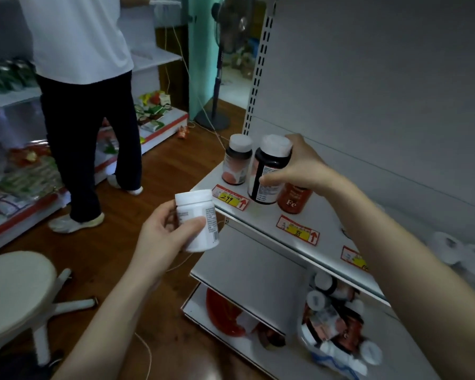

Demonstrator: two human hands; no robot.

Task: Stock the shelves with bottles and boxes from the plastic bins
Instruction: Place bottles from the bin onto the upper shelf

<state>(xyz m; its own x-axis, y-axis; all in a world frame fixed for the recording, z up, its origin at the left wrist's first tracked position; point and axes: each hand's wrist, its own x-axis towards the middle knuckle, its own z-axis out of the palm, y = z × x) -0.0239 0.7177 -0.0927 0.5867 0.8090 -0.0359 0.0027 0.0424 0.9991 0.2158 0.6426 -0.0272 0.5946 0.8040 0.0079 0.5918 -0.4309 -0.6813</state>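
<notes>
At lower left a round stool [14, 292] stands on the wooden floor [154, 165]. Above it a person in a white shirt [80, 50] faces other stocked shelves [17, 171], and a fan [231, 28] stands further back. At centre frame the left hand [162, 237] curls round a white bottle [198, 220], held just off the white shelf [258, 212]. The right hand [299, 165], apart from the left, grips a tilted dark bottle [269, 171] at the shelf front, between a pink-labelled bottle [237, 163] and an orange bottle [294, 200] marked Fe. At lower right, beneath that shelf, a clear plastic container [337, 325] holds jumbled bottles.

A shop: price tags [231, 198] edge stocked shelving [274, 215].
</notes>
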